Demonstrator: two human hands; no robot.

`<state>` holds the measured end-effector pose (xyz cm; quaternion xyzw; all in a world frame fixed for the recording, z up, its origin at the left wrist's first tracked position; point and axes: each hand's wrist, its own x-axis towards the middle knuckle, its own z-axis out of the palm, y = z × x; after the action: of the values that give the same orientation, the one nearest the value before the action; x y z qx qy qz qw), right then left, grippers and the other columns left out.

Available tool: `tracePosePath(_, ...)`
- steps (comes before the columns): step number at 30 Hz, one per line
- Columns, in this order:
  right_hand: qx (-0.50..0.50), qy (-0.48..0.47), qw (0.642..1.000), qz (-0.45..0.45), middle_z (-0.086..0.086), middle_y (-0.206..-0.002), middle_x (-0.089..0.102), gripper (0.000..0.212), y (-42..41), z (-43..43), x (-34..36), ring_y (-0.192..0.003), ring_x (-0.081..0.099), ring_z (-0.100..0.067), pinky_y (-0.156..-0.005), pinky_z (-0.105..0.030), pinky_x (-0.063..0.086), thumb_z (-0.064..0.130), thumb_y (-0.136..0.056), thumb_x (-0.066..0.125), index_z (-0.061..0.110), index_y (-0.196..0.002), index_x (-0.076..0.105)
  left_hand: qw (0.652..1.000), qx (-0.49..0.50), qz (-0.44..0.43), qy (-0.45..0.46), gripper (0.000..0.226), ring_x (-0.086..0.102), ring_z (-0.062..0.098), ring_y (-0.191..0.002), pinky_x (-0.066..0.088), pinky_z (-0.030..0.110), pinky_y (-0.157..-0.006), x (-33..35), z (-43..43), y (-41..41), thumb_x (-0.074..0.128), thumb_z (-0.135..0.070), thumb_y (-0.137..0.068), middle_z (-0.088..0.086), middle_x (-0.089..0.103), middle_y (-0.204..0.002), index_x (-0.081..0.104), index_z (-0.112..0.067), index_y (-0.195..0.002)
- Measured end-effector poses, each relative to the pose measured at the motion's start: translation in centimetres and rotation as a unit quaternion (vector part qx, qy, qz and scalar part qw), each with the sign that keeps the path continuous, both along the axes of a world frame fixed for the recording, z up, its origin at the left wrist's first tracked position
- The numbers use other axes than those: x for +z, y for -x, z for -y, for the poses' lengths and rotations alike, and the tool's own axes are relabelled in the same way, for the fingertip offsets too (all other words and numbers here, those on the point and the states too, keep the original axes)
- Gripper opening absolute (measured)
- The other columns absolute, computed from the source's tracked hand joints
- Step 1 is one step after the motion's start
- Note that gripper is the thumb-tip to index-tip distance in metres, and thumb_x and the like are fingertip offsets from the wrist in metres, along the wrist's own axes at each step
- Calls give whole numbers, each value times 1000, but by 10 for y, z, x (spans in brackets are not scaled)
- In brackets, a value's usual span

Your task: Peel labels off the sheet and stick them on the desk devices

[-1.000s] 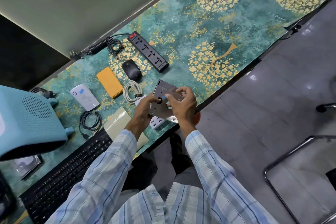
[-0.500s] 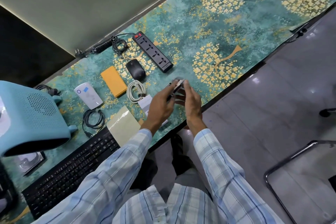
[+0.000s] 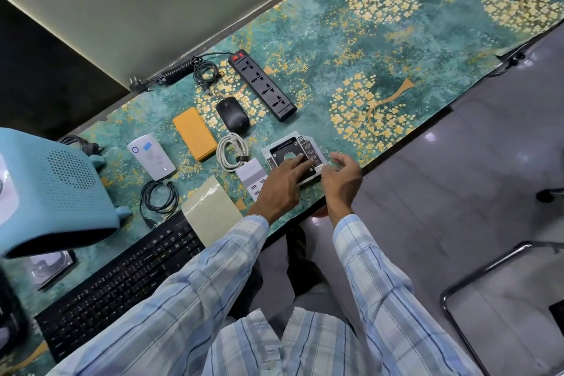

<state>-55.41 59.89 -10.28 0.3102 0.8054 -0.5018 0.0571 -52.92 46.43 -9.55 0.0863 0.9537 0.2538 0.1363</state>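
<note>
Caddy: a silver drive caddy (image 3: 282, 149) lies flat on the desk (image 3: 366, 49), close to its near edge, with the open bay facing up. Its black floor has a round hole in it.
In the bay: only the fingertips of the left hand.
Left hand: the left hand (image 3: 279, 185) reaches over the caddy. Its fingers (image 3: 294, 162) are straight and close together, and the tips rest on the bay floor beside the hole.
Right hand: the right hand (image 3: 343, 177) hovers just beside the caddy's right end. Its fingers are loosely curled and slightly spread, holding nothing. I cannot tell whether the thumb touches the metal.
Label sheet: a pale green label sheet (image 3: 210, 210) lies flat to the left of the left wrist, its near corner over the keyboard (image 3: 122, 281).
Labelled device: a white box (image 3: 152, 160) carries a blue label (image 3: 149, 146) on its top face.
Row behind the caddy: an orange case (image 3: 194, 133), a black mouse (image 3: 232, 115) and a black power strip (image 3: 262, 85), all apart from one another.
Cables: a white cable coil (image 3: 233, 151) sits just left of the caddy, and a white USB hub (image 3: 251, 175) is partly under the left hand. A black cable coil (image 3: 159, 195) lies near the sheet.
Far left: a light blue perforated appliance (image 3: 52, 192).
</note>
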Motion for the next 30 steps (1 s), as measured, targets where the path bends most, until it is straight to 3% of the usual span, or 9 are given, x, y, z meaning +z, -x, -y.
tracePosePath(3,23,-41,998,-31,-4,-123,63,30,-4,4,1,-98,62,-21,-70,-31,47,11,-86,66,24,-112,71,999,15,24,-24,69,43,27,-141,37,40,-116,-5,9,-5,61,-1,-84,6,44,-157,48,-21,-148)
tracePosePath(8,88,-33,987,-132,1,-109,60,27,-6,30,12,-85,62,-17,-78,-30,54,3,-86,65,16,-109,71,994,79,-44,-69,47,60,21,-120,52,38,-98,3,26,-18,62,-11,-85,2,66,-133,64,-21,-131)
tracePosePath(13,219,32,960,-170,2,-99,73,19,-20,82,23,-77,67,-10,-68,-25,57,9,-93,63,16,-108,71,967,228,-78,-78,35,60,18,-106,50,33,-88,5,79,-51,63,-18,-86,-3,67,-118,67,-23,-121)
tracePosePath(16,317,52,937,-139,1,-102,75,22,-36,121,22,-78,68,-14,-70,-28,56,15,-93,64,17,-113,70,938,327,-82,-75,32,63,17,-94,54,37,-84,6,120,-75,66,-16,-85,-3,68,-113,68,-21,-117)
tracePosePath(21,436,1,900,-18,-11,-129,65,51,-56,167,10,-116,62,-32,-93,-38,50,28,-91,66,9,-136,54,890,456,-9,20,39,65,24,-101,54,38,-83,5,170,-115,65,-38,-86,0,62,-121,61,-25,-123)
tracePosePath(24,453,-17,892,0,-16,-137,59,59,-61,180,8,-126,55,-36,-102,-44,48,30,-92,66,7,-142,47,871,489,34,44,45,64,30,-106,53,42,-86,6,177,-126,65,-45,-88,6,63,-121,58,-23,-126)
tracePosePath(30,437,6,897,61,-17,-137,60,60,-46,197,8,-125,60,-35,-97,-43,52,29,-92,71,10,-142,44,848,528,50,-3,51,65,28,-109,51,39,-85,4,184,-122,67,-42,-89,1,71,-118,54,-20,-134)
